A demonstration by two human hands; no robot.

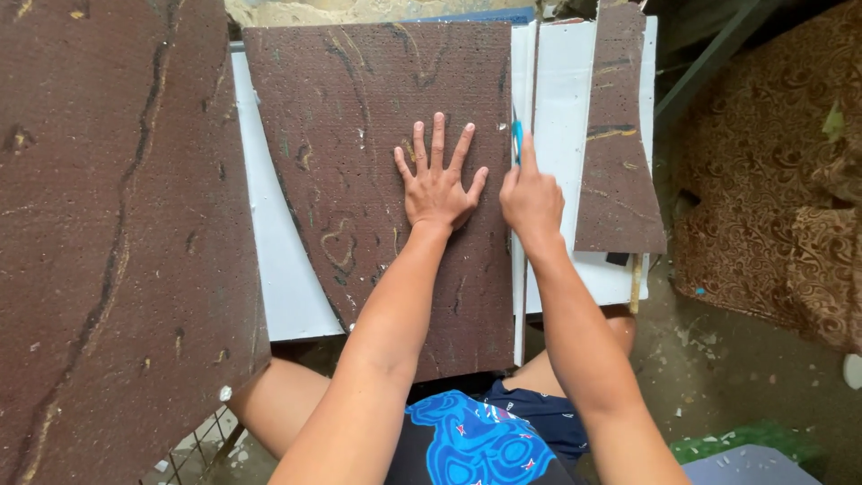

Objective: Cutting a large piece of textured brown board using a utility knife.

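A brown, speckled foam-like sheet (359,108) lies on a white board (283,269) in front of me. My left hand (437,180) presses flat on the sheet, fingers spread. My right hand (532,198) is closed around a small blue-handled cutter (517,135) at the sheet's right edge, index finger stretched along it. The blade runs beside a white straight edge (521,296) that lies along that edge. A narrower brown strip (618,162) rests on the white board to the right of the cutter.
A large brown sheet (108,233) leans at the left, overlapping the board. A patterned brown fabric (781,180) lies on the right. The dirt floor (718,359) holds scraps, and a wire grid (202,445) shows low at the left.
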